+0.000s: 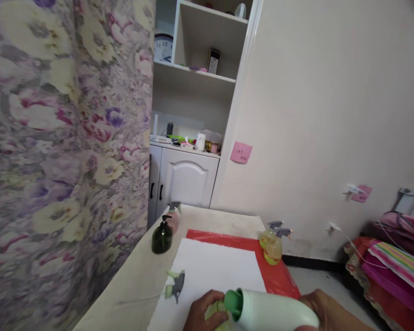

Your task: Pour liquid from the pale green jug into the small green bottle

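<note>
My left hand is closed around a small translucent yellow-green bottle, mostly hidden by my fingers and the frame's lower edge. A large pale green bottle lies tipped nearly level in my right hand, which grips its far end. Its green spout points left at the small bottle's top; whether liquid flows I cannot tell. Left of my hands, a grey and green trigger sprayer head with a long thin tube rests across the edge of the white sheet.
Two yellow spray bottles stand at the table's right side, by the red plastic sheet. A dark green pump bottle and a pink spray bottle are at the back left. A floral curtain hangs left; a white cabinet stands behind.
</note>
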Motion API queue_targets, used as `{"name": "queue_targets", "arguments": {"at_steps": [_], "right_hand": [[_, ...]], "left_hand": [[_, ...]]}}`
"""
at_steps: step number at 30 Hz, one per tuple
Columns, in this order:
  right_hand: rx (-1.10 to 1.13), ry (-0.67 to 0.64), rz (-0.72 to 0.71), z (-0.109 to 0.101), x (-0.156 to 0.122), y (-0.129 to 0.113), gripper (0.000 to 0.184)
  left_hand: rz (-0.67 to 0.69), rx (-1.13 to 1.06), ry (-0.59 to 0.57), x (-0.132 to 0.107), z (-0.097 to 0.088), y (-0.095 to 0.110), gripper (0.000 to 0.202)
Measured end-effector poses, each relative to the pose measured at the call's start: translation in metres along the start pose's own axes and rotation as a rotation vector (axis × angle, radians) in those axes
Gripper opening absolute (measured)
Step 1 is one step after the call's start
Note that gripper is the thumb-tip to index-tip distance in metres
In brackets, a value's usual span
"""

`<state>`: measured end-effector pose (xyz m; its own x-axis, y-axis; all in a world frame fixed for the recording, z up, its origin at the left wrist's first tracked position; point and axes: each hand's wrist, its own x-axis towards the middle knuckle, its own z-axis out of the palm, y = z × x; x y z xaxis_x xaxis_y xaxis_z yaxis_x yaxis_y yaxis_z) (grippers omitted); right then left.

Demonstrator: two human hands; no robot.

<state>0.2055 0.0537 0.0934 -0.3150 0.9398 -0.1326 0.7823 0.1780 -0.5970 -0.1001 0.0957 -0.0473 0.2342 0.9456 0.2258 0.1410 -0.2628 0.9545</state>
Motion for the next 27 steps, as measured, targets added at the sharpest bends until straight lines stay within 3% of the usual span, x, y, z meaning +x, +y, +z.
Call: {"name": "queue_targets", "arguments": {"at_steps": [7,17,27], "right_hand": [[-0.103,-0.079,-0.113,-0.004,0.007,0.013,0.039],[-0.209,-0.061,-0.004,-0.008,0.009,0.004,0.033],[-0.292,-0.084,0.009,-0.017,0.008,-0.016,0.032]], "left_hand": [[-0.005,-0.029,0.041,-0.004,0.003,0.011,0.024],[0.001,-0.049,0.07,-0.004,0.004,0.009,0.023],[0.051,-0.09,0.076,-0.005,0.005,0.012,0.018]]}}
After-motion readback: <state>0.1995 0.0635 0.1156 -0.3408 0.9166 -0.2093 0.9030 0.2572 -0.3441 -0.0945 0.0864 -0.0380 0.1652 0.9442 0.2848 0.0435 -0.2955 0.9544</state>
